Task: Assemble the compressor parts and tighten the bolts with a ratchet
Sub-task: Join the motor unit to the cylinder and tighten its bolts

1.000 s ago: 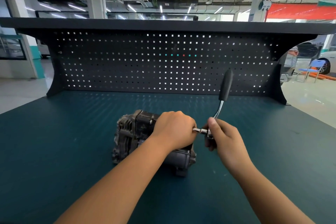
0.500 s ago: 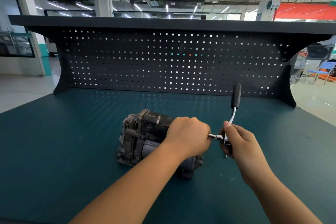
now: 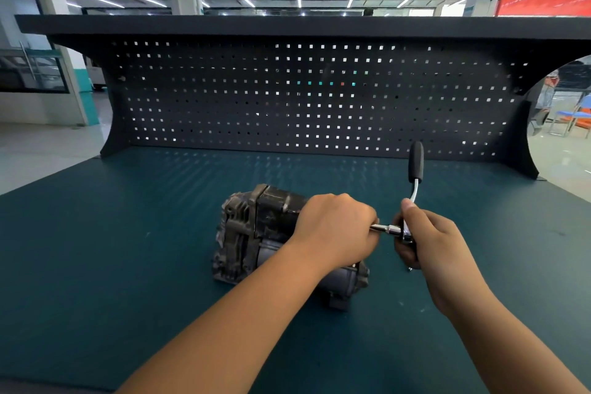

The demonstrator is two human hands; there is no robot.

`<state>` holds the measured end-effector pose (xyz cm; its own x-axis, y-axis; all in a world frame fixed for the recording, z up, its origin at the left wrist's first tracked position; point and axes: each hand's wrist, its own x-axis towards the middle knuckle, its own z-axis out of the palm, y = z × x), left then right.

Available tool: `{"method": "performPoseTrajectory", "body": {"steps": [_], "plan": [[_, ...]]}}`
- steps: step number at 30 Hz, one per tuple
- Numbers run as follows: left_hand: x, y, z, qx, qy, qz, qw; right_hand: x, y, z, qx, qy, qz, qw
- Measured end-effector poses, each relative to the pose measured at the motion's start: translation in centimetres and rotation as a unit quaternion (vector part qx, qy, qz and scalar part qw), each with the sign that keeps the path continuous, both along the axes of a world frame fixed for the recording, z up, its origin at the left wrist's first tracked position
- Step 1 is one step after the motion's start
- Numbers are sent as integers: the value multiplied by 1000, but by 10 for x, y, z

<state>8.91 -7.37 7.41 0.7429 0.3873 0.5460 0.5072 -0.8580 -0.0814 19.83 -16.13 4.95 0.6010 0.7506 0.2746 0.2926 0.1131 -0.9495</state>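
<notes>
Step in hand: bolt tightening, centre of the bench [image 3: 128, 249]. My left hand [image 3: 335, 230] curls over the compressor [image 3: 249, 233]; my right hand [image 3: 428, 240] clamps the ratchet [image 3: 416, 163] at its head. Next, likely: swing handle, socket seated.

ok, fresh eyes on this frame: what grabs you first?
The dark, grimy compressor lies mid-bench on the teal mat, the left hand curled over its right end. Beside it the right hand grips a ratchet at its head, black handle upright, chrome extension running in under the left hand. A black pegboard fills the back.
</notes>
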Motion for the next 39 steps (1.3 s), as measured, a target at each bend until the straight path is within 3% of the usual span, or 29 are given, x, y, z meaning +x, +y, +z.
{"method": "performPoseTrajectory", "body": {"steps": [6, 14, 29, 39], "plan": [[-3, 3, -1, 6, 4, -10, 1000, -1, 2, -1, -4, 24, 2, 1000], [-8, 5, 2, 36, -5, -30, 999, -11, 0, -3, -18, 133, 36, 990], [-4, 4, -5, 18, -42, -48, 998, -9, -6, 7, -35, 121, 46, 991], [-8, 3, -3, 72, -48, -60, 994, -6, 0, 8, -65, 148, 63, 985]]}}
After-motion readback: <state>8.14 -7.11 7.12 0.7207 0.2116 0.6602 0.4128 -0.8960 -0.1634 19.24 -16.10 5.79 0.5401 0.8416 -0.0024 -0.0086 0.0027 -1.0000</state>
